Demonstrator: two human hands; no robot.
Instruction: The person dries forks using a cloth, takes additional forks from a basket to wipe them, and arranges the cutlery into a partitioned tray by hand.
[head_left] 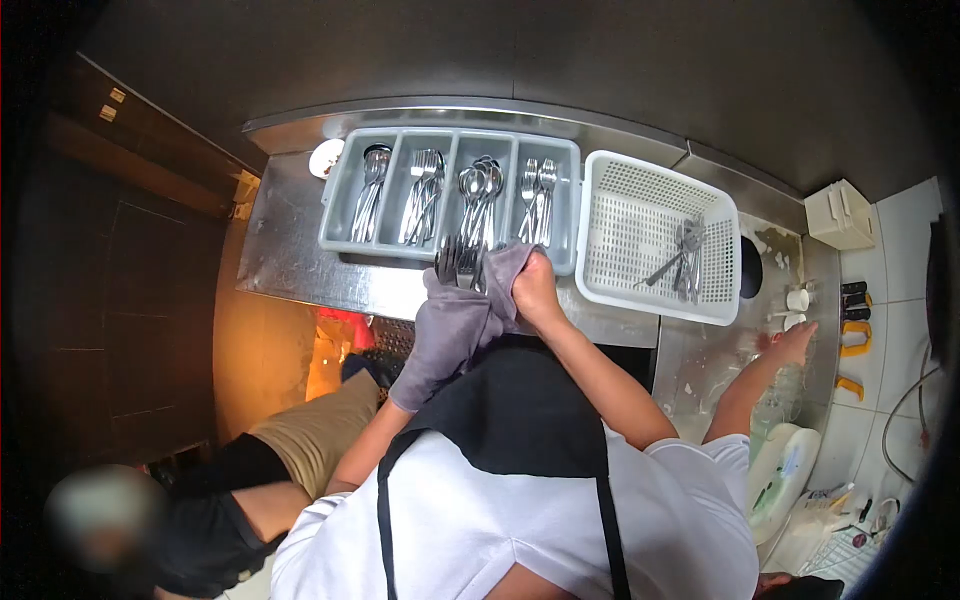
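Note:
My left hand (440,335) is covered by a grey cloth (465,318) and closed around a bunch of forks (458,262), their heads pointing up. My right hand (535,290) grips the cloth's other end beside the forks. Just beyond both hands lies a grey cutlery tray (350,243) with side-by-side compartments. Spoons (370,190) fill the far left one, forks (424,190) the one beside it, spoons (480,190) the third, and forks (538,195) the right one. The cloth hides the fingers of my left hand.
A white perforated basket (620,290) with loose cutlery (685,260) stands right of the tray. Another person's hand (793,345) reaches over the wet sink area at right, near small white cups (797,300). A second person (220,500) is at lower left. A small white bowl (325,158) sits behind the tray's left corner.

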